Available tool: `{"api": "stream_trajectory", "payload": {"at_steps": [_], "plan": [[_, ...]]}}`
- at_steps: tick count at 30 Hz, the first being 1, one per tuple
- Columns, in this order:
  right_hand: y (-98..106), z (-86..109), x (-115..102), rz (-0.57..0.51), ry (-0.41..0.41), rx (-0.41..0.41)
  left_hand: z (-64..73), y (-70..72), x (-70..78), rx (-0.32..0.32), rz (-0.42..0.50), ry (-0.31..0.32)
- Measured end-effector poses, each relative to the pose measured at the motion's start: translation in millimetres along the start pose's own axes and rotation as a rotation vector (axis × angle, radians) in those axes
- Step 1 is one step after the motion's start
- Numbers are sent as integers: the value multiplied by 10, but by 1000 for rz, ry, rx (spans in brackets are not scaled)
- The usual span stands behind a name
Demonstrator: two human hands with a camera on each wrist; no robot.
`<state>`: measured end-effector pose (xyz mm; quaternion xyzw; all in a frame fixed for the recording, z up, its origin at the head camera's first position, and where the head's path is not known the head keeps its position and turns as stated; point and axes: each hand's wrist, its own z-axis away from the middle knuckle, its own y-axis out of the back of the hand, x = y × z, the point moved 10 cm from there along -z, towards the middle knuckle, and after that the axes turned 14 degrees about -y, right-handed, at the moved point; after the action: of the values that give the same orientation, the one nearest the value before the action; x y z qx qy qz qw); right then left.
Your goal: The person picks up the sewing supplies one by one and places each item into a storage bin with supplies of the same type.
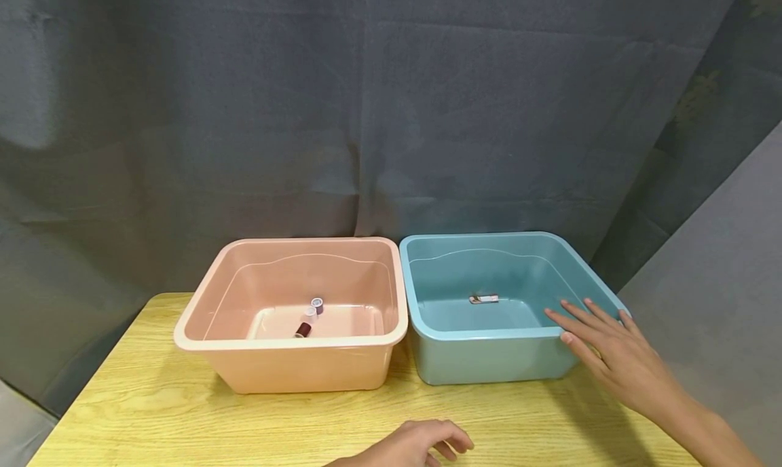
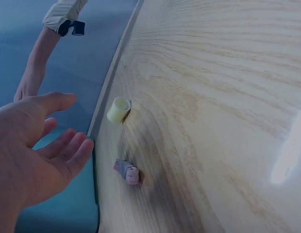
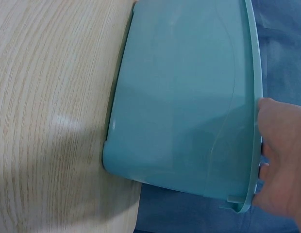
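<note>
My right hand [image 1: 611, 351] is spread over the near right corner of a teal plastic tub [image 1: 482, 358], its fingers straight and reaching past the rim; the right wrist view shows the hand [image 3: 284, 155] beside that rim. Inside the tub lies a small white-and-brown object [image 1: 484, 299]. My left hand [image 1: 421, 445] hovers low over the table front, holding nothing, fingers loosely bent. Near it in the left wrist view, a pale yellow cylindrical piece [image 2: 119, 109] and a small pink-and-grey object [image 2: 127, 172] rest on the wood.
Left of the teal tub stands a peach plastic tub [image 1: 305, 368], its rim close against the teal one. In it lie a dark brown spool [image 1: 303, 330], a white spool [image 1: 311, 313] and a lilac spool [image 1: 317, 305]. Grey cloth [image 1: 275, 114] hangs behind the wooden table [image 1: 122, 413].
</note>
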<state>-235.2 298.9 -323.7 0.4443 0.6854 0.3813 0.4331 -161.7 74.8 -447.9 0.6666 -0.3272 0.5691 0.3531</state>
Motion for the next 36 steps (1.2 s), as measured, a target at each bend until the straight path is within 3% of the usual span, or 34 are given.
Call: {"api": "stream_trajectory", "payload": {"at_steps": [4,12,17,26,30,36], "plan": [[1,2,-3,3,1,-1,-32,-20,-56,-2,-10,26],[-5,2,3,0,3,-4,-85,-59,-91,-33,-87,-24],[-8,-1,9,6,1,-2,-64,-83,-190,-27,-55,49],[-14,2,21,5,4,2,-58,-154,-314,-50,-149,117],[-11,1,17,5,9,12,-60,-155,-335,-37,-190,123],[-5,-3,16,2,10,11,-72,-167,-342,-54,-251,84]]}}
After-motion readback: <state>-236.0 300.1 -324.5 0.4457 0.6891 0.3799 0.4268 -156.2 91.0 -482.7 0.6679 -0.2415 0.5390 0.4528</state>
